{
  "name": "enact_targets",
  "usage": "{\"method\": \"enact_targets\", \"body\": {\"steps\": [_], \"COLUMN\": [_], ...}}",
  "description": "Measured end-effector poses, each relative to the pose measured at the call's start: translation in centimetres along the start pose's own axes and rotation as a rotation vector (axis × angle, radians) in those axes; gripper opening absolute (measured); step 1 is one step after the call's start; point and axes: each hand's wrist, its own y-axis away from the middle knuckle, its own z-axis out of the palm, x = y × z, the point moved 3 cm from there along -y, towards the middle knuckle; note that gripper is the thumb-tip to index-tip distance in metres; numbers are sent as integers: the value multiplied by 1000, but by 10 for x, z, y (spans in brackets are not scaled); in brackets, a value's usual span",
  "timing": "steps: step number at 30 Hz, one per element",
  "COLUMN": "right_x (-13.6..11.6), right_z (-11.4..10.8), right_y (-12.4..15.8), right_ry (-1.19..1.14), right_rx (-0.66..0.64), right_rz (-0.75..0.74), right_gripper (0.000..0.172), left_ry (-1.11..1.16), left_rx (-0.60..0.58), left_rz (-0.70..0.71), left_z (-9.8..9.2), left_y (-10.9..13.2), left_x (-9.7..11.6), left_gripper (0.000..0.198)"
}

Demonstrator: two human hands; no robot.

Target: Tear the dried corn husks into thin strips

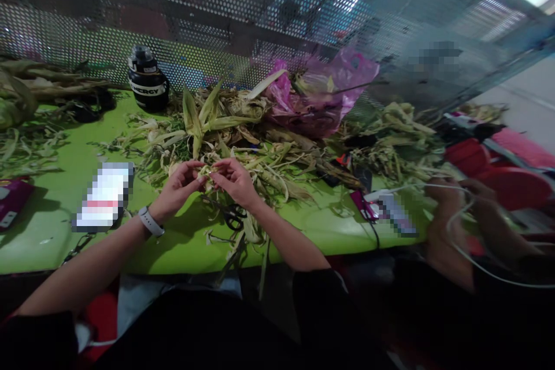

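Observation:
My left hand [182, 182], with a pale band at the wrist, pinches a small piece of pale green corn husk [204, 171] between thumb and fingers. Facing it, my right hand [236, 182] is closed on the same bit of husk, fingertips almost meeting the left ones. Black-handled scissors [235, 217] lie just below my right hand, partly over loose husk strips. Behind both hands spreads a pile of dried and green corn husks [277, 170], with one larger folded husk [197, 127] standing up from it.
A black bottle [148, 84] stands at the back left, a phone [104, 196] lies left on the green table [173, 248]. A pink plastic bag [323, 98] rests against the perforated metal panel [217, 23]. Another person's hands [455, 193] are at right, near a white cable and second phone [396, 214].

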Motion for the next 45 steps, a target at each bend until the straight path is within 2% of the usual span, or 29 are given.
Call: {"method": "enact_targets", "body": {"steps": [4,6,10,13,16,18,22,24,27,28,30,33,36,38,41,45], "right_x": [-8,-8,-6,-6,-8,-7,-3,-6,-18,-21,-20,-9,1,4,3,-2], "right_z": [1,3,5,5,4,3,0,-4,-13,-16,-17,-13,-10,-8,-8,-10], "right_y": [5,7,9,9,7,6,5,3,-1,-3,-7,-9,-8,-7,-7,-9], "right_ry": [413,531,636,665,606,519,392,482,651,653,532,165,-96,-151,-119,159], "right_rx": [0,-2,38,11,-30,-56,-24,44,131,112,-45,-261,-259,-249,-180,-98], "right_rz": [-314,-421,-539,-565,-502,-402,-161,-147,-246,-261,-178,144,332,358,314,85], "right_gripper": [23,22,22,21,20,20,36,43,46,45,41,44,41,41,45,46], "left_ry": [-7,-24,-84,-122,-129,-122,-114,-122,-125,-116,-81,-2,62,98,133,175], "left_rx": [9,10,35,45,11,-14,-45,-56,-70,-81,-106,-144,-174,-168,-152,-194], "left_rz": [10,8,3,15,16,7,-22,-24,-15,-16,-28,-69,-109,-119,-156,-289], "left_z": [0,1,2,2,1,0,-1,0,0,-1,-1,0,1,2,2,3], "left_y": [0,0,2,2,1,1,1,1,2,2,2,2,3,3,2,2], "left_x": [0,0,-1,0,1,2,5,7,9,10,10,8,7,6,5,-2], "left_gripper": [39,42,45,43,40,40,39,37,33,31,28,25,25,25,25,20]}}
